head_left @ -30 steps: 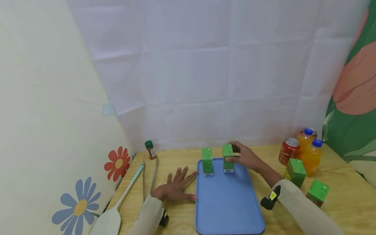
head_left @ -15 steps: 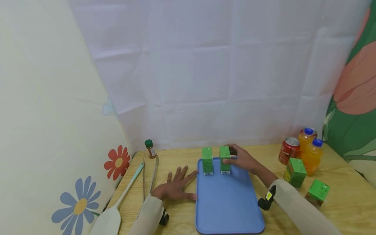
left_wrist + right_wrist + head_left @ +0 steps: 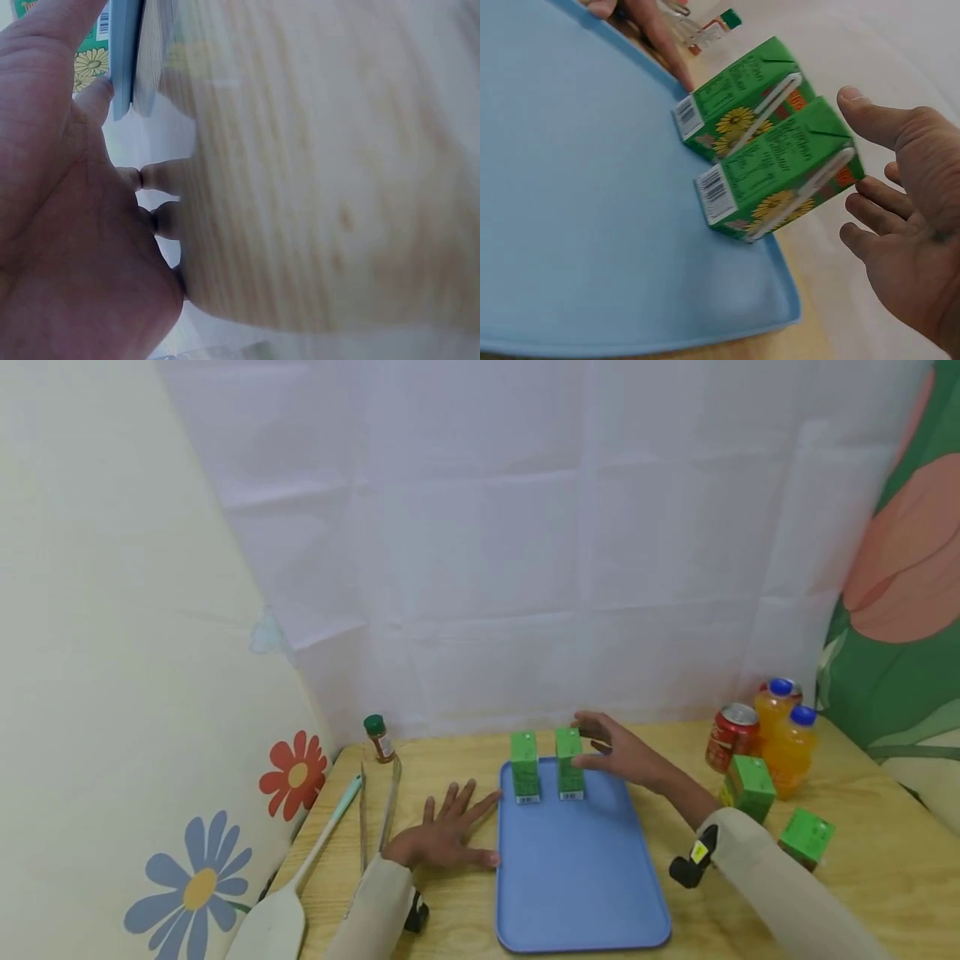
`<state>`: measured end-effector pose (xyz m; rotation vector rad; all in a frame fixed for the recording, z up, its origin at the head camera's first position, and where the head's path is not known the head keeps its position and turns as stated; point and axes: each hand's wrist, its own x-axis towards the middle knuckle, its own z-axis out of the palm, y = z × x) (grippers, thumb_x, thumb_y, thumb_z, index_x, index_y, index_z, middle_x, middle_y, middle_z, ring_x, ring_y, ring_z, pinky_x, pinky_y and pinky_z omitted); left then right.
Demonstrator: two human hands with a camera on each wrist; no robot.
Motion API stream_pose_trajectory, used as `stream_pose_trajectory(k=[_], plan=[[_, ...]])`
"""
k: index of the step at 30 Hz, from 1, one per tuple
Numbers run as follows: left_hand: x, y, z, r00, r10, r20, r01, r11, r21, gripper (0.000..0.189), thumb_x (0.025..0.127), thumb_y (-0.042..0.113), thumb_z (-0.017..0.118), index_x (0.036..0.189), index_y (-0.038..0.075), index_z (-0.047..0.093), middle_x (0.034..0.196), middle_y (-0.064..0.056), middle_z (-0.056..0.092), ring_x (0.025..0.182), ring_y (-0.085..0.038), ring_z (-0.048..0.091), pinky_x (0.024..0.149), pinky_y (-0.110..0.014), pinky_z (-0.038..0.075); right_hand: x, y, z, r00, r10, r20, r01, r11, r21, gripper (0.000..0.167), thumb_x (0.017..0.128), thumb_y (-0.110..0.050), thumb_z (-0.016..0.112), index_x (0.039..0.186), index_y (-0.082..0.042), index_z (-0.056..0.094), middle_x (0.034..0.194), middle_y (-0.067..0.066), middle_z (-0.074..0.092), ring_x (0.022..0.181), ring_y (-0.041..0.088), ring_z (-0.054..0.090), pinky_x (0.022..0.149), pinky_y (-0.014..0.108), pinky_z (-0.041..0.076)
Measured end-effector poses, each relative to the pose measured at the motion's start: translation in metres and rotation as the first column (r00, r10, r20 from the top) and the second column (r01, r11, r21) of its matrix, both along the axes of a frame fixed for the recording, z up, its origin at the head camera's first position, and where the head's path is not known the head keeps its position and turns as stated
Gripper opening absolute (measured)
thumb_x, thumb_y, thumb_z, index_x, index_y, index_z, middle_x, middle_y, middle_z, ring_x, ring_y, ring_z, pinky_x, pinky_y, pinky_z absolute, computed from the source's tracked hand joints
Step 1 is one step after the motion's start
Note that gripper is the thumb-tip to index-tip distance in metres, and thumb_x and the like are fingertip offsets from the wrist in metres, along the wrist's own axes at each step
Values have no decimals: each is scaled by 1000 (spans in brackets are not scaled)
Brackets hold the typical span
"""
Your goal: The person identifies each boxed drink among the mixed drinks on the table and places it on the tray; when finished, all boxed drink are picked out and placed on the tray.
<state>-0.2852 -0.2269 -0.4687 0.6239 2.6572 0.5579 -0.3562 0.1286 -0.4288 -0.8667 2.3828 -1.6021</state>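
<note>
Two green juice boxes stand upright side by side at the far end of a blue tray (image 3: 577, 877). Beside the right-hand juice box (image 3: 570, 768) is my right hand (image 3: 626, 756), its thumb and fingers spread apart around nothing. The right wrist view shows a gap between that hand (image 3: 919, 217) and the nearer juice box (image 3: 780, 169), which has a straw on its side. The other juice box (image 3: 526, 770) is on the left. My left hand (image 3: 444, 841) lies with fingers spread on the table, its fingertips right at the tray's left edge.
On the right stand two more juice boxes (image 3: 748, 787), a red soda can (image 3: 731, 739) and orange drink bottles (image 3: 791, 752) with blue caps. At left lie metal tongs (image 3: 390, 802) and a white spatula (image 3: 270, 922), with a green-capped spice jar (image 3: 379, 739) behind.
The right juice box has shifted left on the tray, closer to the other one. My right hand has let go of it and drawn back to the right. The left hand stays put.
</note>
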Motion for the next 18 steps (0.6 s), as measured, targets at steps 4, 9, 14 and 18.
stream_pose_trajectory(k=[4,9,14,18], plan=[[0,0,0,1000,-2,2,2,1000,4,102,83,75,62,162,39,8,166,-16,-14,148,-42,-22,109,-70,-16,1,13,17,999,1,-43,-2,1000,-23,78,95,-25,73,157,-11,27,158,13,35,147,32,30,118,51,25],[-2,-1,-1,1000,-6,-5,6,1000,17,102,83,74,63,162,38,9,166,-16,-14,147,-42,-22,108,-70,-16,1,38,43,994,-15,-106,14,1000,-7,75,97,-25,70,156,-8,28,158,11,36,147,31,31,118,49,26],[-3,-1,-2,1000,-5,3,5,1000,15,102,83,75,62,162,39,8,166,-16,-15,147,-42,-22,108,-70,-17,7,68,65,985,-37,-167,43,999,32,67,99,-23,67,155,-12,33,157,11,39,145,30,34,117,50,26],[-3,0,-2,1000,0,5,0,1000,8,102,83,74,63,162,39,8,166,-16,-14,147,-41,-22,108,-70,-17,15,92,74,979,-63,-194,79,994,77,63,100,-22,66,154,-17,35,155,9,41,145,29,35,117,50,27]])
